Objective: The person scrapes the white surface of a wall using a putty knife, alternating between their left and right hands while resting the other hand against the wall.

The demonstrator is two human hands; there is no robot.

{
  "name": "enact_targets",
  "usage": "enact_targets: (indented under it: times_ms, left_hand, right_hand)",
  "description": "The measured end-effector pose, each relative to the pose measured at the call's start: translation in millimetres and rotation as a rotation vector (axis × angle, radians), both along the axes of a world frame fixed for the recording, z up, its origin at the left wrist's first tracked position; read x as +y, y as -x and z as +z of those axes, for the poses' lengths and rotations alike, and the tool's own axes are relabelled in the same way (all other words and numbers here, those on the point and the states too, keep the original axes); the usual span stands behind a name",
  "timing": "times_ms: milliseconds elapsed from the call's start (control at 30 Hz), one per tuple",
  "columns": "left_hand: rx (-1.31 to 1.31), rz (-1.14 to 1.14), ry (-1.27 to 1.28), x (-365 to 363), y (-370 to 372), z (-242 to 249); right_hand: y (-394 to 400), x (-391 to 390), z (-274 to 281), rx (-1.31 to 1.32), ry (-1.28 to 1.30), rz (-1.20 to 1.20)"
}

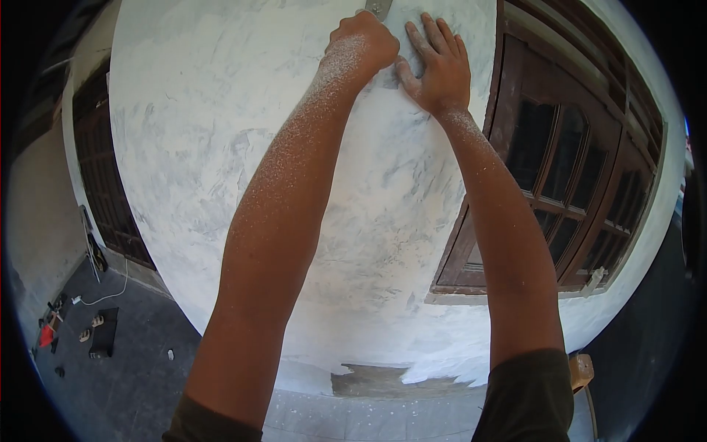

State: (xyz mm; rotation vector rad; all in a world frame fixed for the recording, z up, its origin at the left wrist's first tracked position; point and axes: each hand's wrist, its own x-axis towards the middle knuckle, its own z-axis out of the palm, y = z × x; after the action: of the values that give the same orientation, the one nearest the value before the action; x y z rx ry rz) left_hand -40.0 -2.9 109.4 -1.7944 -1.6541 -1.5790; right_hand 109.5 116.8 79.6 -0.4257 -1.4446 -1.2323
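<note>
**Both hands high on the plastered wall**

The metal blade (377,7) sits at the very top edge of view, pressed to the white wall (199,147); only its lower end shows, so I cannot tell what kind of tool it is. The left hand (366,43) is closed in a fist around what must be its handle, knuckles dusted white. Just beside it, the right hand (436,65) lies open and flat on the plaster, fingers spread upward, thumb touching the left fist.

Both forearms are speckled with pale powder. The coat looks uneven, with grey streaks showing through, and a bare dark patch (372,379) remains low down near the floor (125,368).

To work this well, I would judge the blade wants steady, even pressure, with the flat hand bracing rather than dragging across the finish.

A dark wooden window (560,162) stands to the right, and a few tools (88,331) lie scattered on the floor far left.
</note>
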Motion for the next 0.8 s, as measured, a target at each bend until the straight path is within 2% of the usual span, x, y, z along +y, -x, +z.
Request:
enact_targets:
  times_ms: [33,67,133,167,267,300,400,467,533,567,667,733,800]
  left_hand:
    - [0.0,-0.142,0.099,-3.3,3.4,16.5]
    - [0.003,-0.147,0.093,-3.7,2.8,19.2]
    - [0.021,-0.084,0.071,-16.5,-1.2,6.0]
    - [-0.025,-0.04,-0.029,-10.8,-6.4,-13.0]
    - [0.066,0.091,-0.182,23.6,-1.4,-44.7]
    - [0.069,0.089,-0.186,17.0,-1.1,-36.0]
    - [0.073,-0.054,0.081,-15.8,3.7,8.2]
    - [0.062,-0.023,0.07,-16.5,3.3,5.5]
    - [0.063,0.072,-0.095,0.9,0.6,-20.3]
    - [0.061,0.079,-0.041,6.5,0.4,-27.4]
    - [0.091,0.11,-0.137,21.5,1.3,-18.6]
    - [0.064,0.056,-0.047,0.5,2.0,4.7]
    - [0.047,-0.071,0.069,-14.4,1.1,6.8]
  right_hand:
    - [1.3,-1.4,0.9,0.001,0.003,0.0]
    - [0.5,-3.3,1.5,0.009,0.01,-0.001]
    - [-1.5,-2.1,0.1,0.011,0.018,-0.009]
    - [-0.8,-1.5,1.0,0.008,0.023,-0.012]
    - [0.3,2.1,1.5,0.006,0.007,0.02]
    - [0.2,0.9,2.3,0.009,0.003,0.019]
    - [0.5,-2.5,2.1,0.02,0.025,-0.019]
    - [1.1,-3.1,1.4,0.017,0.021,0.001]
    - [0.6,-0.7,2.7,0.012,0.011,0.019]
    - [0.4,0.9,2.1,0.009,-0.003,0.034]
    - [-0.8,-0.6,1.4,0.0,0.005,0.012]
    - [0.7,-2.2,2.4,0.004,0.004,0.015]
    - [0.7,-2.3,1.0,0.012,0.013,0.018]
